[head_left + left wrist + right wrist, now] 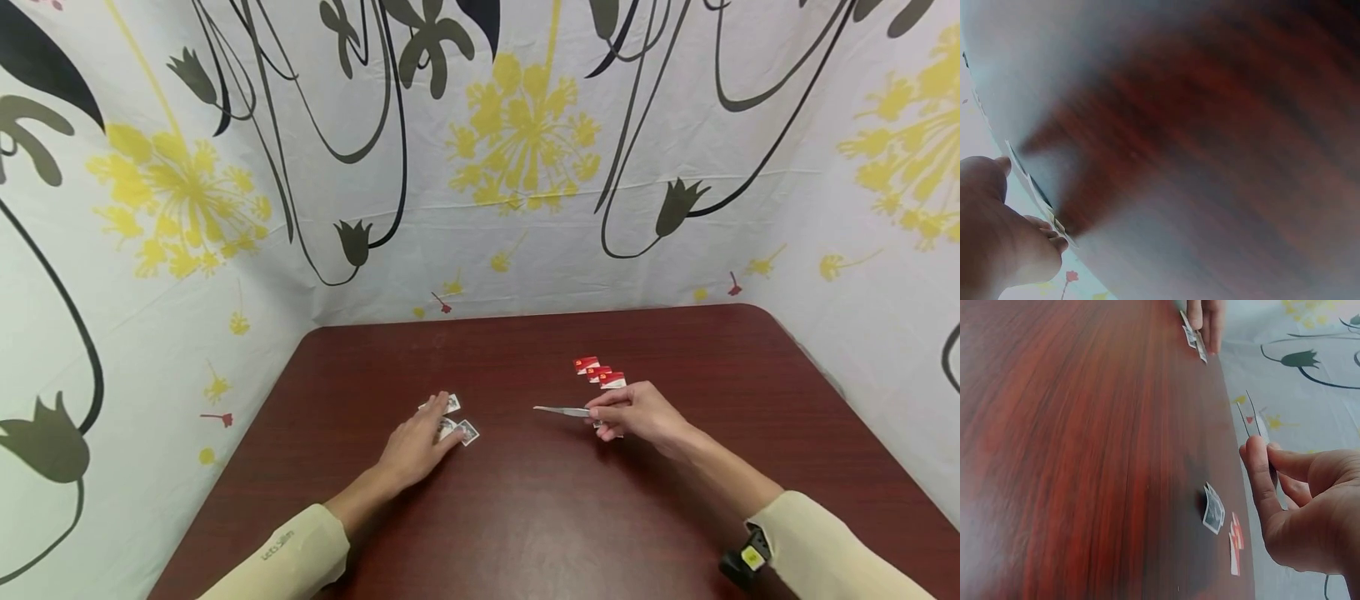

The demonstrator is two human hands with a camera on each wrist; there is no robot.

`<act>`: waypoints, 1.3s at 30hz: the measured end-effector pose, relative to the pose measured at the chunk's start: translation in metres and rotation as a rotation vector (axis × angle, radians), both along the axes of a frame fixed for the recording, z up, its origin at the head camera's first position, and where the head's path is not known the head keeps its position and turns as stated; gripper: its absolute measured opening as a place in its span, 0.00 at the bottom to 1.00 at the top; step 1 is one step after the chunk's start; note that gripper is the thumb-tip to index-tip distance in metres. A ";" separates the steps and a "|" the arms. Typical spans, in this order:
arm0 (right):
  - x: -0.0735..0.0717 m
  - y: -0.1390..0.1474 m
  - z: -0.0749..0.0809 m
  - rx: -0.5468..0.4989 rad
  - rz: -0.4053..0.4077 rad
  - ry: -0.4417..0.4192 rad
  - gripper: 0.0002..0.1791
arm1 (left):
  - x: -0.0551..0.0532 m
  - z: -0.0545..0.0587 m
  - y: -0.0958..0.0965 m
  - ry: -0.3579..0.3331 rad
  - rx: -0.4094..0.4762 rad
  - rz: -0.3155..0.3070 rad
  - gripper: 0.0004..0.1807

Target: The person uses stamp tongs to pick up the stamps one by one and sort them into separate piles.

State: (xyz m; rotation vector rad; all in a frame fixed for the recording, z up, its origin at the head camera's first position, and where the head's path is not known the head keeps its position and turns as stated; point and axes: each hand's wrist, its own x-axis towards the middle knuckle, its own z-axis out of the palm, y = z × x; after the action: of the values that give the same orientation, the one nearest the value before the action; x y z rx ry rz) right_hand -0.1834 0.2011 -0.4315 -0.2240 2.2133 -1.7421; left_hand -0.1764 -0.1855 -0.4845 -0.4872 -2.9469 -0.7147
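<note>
At the left of the head view, my left hand (pixel 416 446) lies with fairly straight fingers over several small grey-and-white stamp-like papers (pixel 468 432), touching and partly hiding them. The left wrist view shows that hand (pixel 997 231) and the papers' thin edges (pixel 1040 197). On the right, my right hand (pixel 641 415) pinches metal tweezers (pixel 558 410) whose tips point left. Those tips stand apart in the right wrist view, above the table, with nothing clearly between them (pixel 1252 419). Beneath this hand lie more grey stamp-like papers (pixel 1213 511), mostly hidden from the head view.
Several red-and-white stamp-like papers (pixel 611 380) overlap in a diagonal row just beyond my right hand. Everything lies on a dark red-brown wooden table (pixel 510 525). Flower-patterned cloth (pixel 480 250) hangs behind the table and at both sides.
</note>
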 end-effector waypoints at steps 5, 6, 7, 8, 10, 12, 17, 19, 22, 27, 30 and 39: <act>-0.007 -0.014 -0.002 -0.031 -0.002 0.005 0.15 | -0.001 -0.001 -0.002 -0.001 0.000 0.002 0.43; -0.008 -0.017 -0.002 -0.036 -0.001 0.007 0.14 | -0.001 -0.001 -0.002 -0.002 -0.001 0.003 0.43; -0.009 -0.020 -0.002 -0.036 0.002 0.011 0.14 | -0.001 -0.001 -0.002 -0.001 0.001 0.004 0.43; -0.010 -0.022 -0.002 -0.035 0.004 0.014 0.14 | 0.000 -0.001 -0.002 -0.001 0.001 0.004 0.43; -0.012 -0.028 -0.002 -0.037 0.003 0.014 0.14 | 0.000 -0.001 -0.002 -0.003 0.000 0.004 0.43; -0.014 -0.034 -0.002 -0.039 0.001 0.016 0.13 | 0.000 -0.001 -0.002 -0.004 0.001 0.004 0.43; -0.018 -0.049 -0.005 -0.040 0.005 0.020 0.12 | -0.001 -0.001 -0.002 -0.007 -0.001 0.012 0.43; -0.020 -0.055 -0.007 -0.034 0.005 0.018 0.11 | -0.001 -0.002 -0.002 -0.003 -0.003 0.015 0.43; -0.022 -0.063 -0.010 -0.028 0.011 0.016 0.11 | -0.001 -0.002 -0.002 0.004 -0.007 0.015 0.43; -0.026 -0.075 -0.014 -0.026 0.022 0.030 0.10 | -0.002 -0.002 -0.001 0.009 -0.008 0.009 0.42; -0.027 -0.080 -0.015 -0.021 0.021 0.038 0.09 | -0.001 -0.002 -0.001 0.004 -0.010 0.009 0.42; -0.031 -0.095 -0.018 0.021 0.031 0.033 0.08 | 0.000 -0.002 -0.002 -0.002 -0.016 0.004 0.43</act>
State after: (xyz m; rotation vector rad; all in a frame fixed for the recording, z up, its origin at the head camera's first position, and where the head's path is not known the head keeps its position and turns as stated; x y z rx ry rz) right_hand -0.2140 0.1066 -0.4490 -0.2834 2.2377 -1.7102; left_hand -0.1768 -0.1873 -0.4865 -0.4823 -2.9573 -0.6920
